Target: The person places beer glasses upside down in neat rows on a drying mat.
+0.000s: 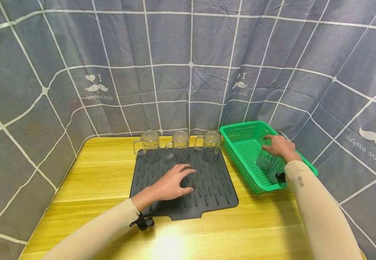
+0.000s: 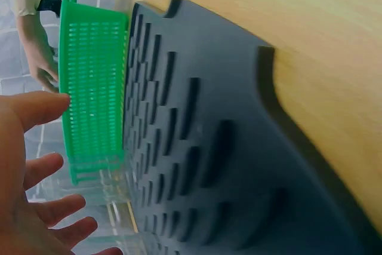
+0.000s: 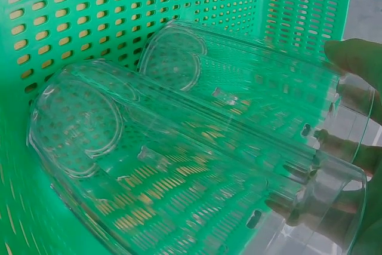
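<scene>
Two clear glass mugs lie tilted side by side in the green plastic basket. My right hand is over the basket at their rim ends, thumb and fingers spread apart. In the right wrist view its fingers show through the glass and its thumb is close by the farther mug's rim. My left hand hovers over the black ridged mat, fingers apart and holding nothing. Three more clear mugs, a left one, a middle one and a right one, stand along the mat's back edge, handles leftward.
The yellow wood-grain table carries the mat and the basket, which stands right of the mat. A grey checked curtain hangs close behind and along both sides. The basket's raised rim surrounds the two lying mugs.
</scene>
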### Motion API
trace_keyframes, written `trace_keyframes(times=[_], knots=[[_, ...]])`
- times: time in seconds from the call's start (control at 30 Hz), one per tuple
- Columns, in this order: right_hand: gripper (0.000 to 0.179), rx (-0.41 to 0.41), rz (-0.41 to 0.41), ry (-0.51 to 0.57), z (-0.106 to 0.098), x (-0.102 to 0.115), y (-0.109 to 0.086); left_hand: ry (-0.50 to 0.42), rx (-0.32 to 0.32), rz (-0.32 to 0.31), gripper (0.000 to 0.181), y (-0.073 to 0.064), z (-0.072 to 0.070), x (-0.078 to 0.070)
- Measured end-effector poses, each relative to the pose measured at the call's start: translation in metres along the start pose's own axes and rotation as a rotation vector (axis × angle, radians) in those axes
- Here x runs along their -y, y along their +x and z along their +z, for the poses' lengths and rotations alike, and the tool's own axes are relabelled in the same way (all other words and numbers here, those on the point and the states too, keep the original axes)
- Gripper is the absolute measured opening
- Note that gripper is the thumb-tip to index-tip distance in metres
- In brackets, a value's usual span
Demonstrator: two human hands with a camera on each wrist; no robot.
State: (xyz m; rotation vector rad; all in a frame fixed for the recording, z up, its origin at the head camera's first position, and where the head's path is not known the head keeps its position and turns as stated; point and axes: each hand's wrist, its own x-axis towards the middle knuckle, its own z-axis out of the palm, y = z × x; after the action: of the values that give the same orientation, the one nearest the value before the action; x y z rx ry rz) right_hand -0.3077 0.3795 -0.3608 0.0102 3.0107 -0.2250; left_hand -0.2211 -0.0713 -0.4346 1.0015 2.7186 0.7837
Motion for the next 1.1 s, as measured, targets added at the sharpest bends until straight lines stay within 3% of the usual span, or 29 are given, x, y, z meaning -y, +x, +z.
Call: trace_keyframes(times=[0.5, 1.1], knots=[[0.062, -0.006, -0.01, 0.0, -0.001, 0.0, 0.0, 0.02, 0.027, -0.073, 0.07, -0.028, 0.018, 0.032], [0.06, -0.02, -0.015, 0.013, 0.001, 0.0, -0.002, 0.016, 0.042, -0.077, 0.071, -0.038, 0.028, 0.041]])
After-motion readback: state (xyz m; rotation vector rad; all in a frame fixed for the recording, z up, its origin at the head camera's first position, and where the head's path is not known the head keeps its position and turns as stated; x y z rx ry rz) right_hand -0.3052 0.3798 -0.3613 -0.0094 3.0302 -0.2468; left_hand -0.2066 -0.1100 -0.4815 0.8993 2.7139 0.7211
